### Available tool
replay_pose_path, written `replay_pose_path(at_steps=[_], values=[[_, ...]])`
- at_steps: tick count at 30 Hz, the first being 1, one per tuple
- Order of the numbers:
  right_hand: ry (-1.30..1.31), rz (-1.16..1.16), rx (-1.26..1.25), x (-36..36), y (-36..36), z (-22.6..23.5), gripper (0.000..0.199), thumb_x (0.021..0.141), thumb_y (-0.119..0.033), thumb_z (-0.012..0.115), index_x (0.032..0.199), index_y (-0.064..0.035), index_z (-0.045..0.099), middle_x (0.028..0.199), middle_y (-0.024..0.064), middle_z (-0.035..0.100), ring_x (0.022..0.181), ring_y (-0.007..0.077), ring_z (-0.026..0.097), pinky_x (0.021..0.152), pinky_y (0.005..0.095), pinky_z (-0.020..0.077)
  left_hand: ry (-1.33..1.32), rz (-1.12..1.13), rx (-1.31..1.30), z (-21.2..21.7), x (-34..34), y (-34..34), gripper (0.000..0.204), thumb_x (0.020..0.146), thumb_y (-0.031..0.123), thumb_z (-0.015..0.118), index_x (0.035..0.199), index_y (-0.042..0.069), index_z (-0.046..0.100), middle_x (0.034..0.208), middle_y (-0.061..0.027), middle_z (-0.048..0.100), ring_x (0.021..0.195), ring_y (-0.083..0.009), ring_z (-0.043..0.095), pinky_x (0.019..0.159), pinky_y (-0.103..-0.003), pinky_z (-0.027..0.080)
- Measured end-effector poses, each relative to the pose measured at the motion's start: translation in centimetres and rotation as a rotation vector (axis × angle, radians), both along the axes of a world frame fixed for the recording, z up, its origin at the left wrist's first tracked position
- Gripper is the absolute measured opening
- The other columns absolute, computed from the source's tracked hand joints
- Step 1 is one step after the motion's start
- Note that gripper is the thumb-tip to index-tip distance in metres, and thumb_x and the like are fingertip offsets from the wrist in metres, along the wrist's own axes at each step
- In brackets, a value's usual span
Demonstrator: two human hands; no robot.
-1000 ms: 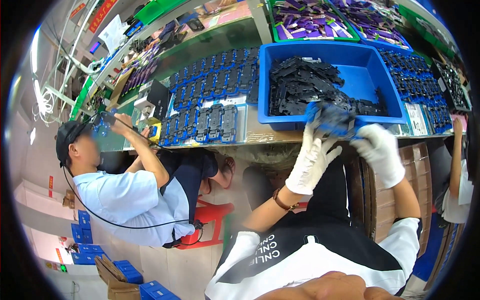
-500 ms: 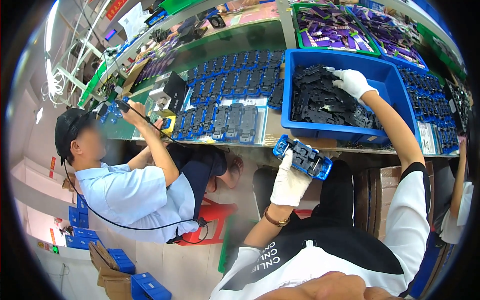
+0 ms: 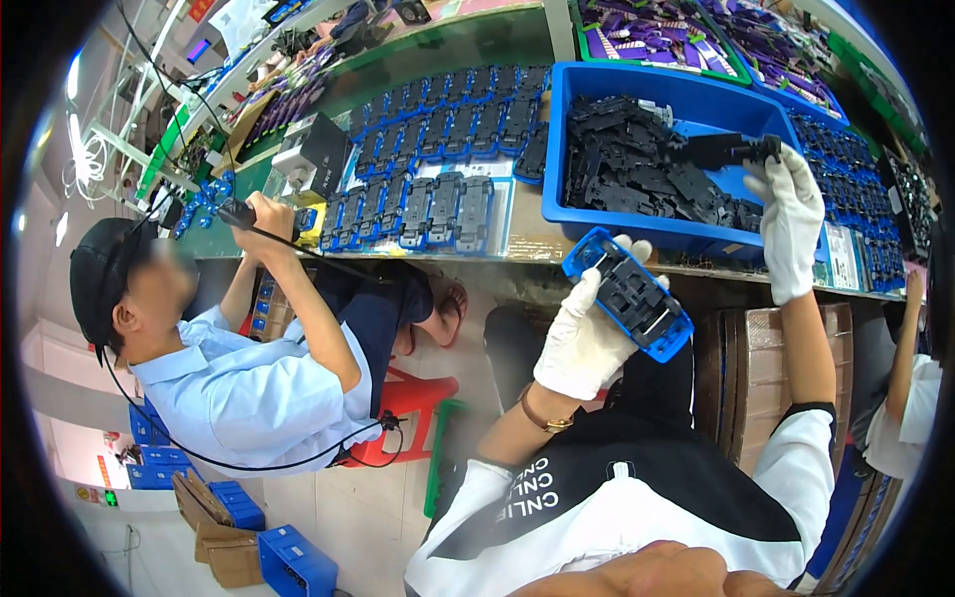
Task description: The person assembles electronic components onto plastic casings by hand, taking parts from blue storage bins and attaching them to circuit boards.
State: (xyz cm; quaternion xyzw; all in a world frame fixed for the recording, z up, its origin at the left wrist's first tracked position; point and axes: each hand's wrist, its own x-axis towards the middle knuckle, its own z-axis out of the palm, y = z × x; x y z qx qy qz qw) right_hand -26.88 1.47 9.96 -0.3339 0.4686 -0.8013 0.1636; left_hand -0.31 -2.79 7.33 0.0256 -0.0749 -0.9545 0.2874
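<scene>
Change: since half a second before, the right white-gloved hand (image 3: pixel 788 221) had lifted out of the deep blue plastic bin (image 3: pixel 587 214) with a black plastic part (image 3: pixel 724 151) pinched in its fingers; the left hand's tray stayed just below the bin's near wall.
Left hand: the left white-gloved hand (image 3: pixel 585 336) was curled around the lower end of a small blue rectangular tray with black moulded inserts (image 3: pixel 629 297), held tilted, just in front of the bin's near wall and off the bench edge.
Right hand: fingers closed on the black part, above the bin's right half.
Bin contents: a heap of loose black plastic parts (image 3: pixel 637 174) filled the bin's left and middle.
Left of bin: rows of blue trays with dark inserts (image 3: pixel 438 164) lay flat on the green workbench (image 3: pixel 224 239).
Far left of bin: a seated person in a light blue shirt (image 3: pixel 249 393) and black cap gripped a black tool (image 3: pixel 239 214) at the bench edge.
</scene>
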Motion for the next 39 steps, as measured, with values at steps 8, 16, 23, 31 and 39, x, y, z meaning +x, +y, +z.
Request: replay_pose_path(at_steps=[8, 16, 23, 31, 39], values=[[-0.298, 0.138, 0.042, 4.5, 2.3, -1.8, 0.015, 0.091, -0.005, 0.06, 0.106, -0.0039, 0.06, 0.104, 0.0086, 0.065, 0.088, 0.0209, 0.068, 0.074, 0.0274, 0.0564, -0.022, 0.035, -0.057, 1.4, 0.0, 0.9, 0.06, 0.091, 0.034, 0.06, 0.142, 0.013, 0.036, 0.145, -0.011, 0.039, 0.124, -0.0376, 0.048, 0.103, -0.061, 0.038], [0.843, 0.161, -0.014, 6.1, 4.5, -3.5, 0.026, 0.067, 0.019, 0.052, 0.077, -0.0035, 0.058, 0.102, 0.0214, 0.068, 0.09, 0.033, 0.068, 0.082, 0.0373, 0.0529, -0.077, 0.069, -0.07, 1.4, 1.0, 0.6, 0.067, 0.088, 0.037, 0.063, 0.143, 0.014, 0.034, 0.136, -0.0138, 0.047, 0.123, -0.0379, 0.049, 0.101, -0.06, 0.04], [0.885, 0.103, 0.025, 6.7, 4.6, -2.9, 0.025, 0.063, 0.017, 0.059, 0.078, -0.0028, 0.058, 0.1, 0.0202, 0.068, 0.094, 0.0318, 0.068, 0.082, 0.0372, 0.053, -0.015, -0.014, -0.018, 0.2, 1.4, 0.3, 0.067, 0.087, 0.037, 0.063, 0.142, 0.01, 0.035, 0.124, -0.0166, 0.054, 0.116, -0.0364, 0.054, 0.1, -0.064, 0.039], [1.156, 0.009, 0.303, 7.9, 4.5, -1.2, 0.053, 0.062, -0.009, 0.073, 0.114, -0.0062, 0.06, 0.128, 0.0183, 0.054, 0.113, 0.036, 0.055, 0.095, 0.0399, 0.0449, -0.106, 0.069, 0.016, -0.4, 0.8, 0.5, 0.062, 0.088, 0.035, 0.064, 0.139, 0.009, 0.04, 0.121, -0.0161, 0.055, 0.113, -0.0327, 0.055, 0.098, -0.06, 0.042], [1.216, 0.077, 0.586, 10.3, 1.6, -3.1, 0.044, 0.077, -0.007, 0.065, 0.12, -0.0034, 0.056, 0.123, 0.0149, 0.057, 0.106, 0.0329, 0.059, 0.087, 0.0375, 0.0512, -0.18, 0.088, 0.072, -1.4, -0.2, 0.5, 0.05, 0.089, 0.03, 0.064, 0.133, 0.012, 0.048, 0.122, -0.0118, 0.056, 0.115, -0.0301, 0.054, 0.099, -0.054, 0.042]])
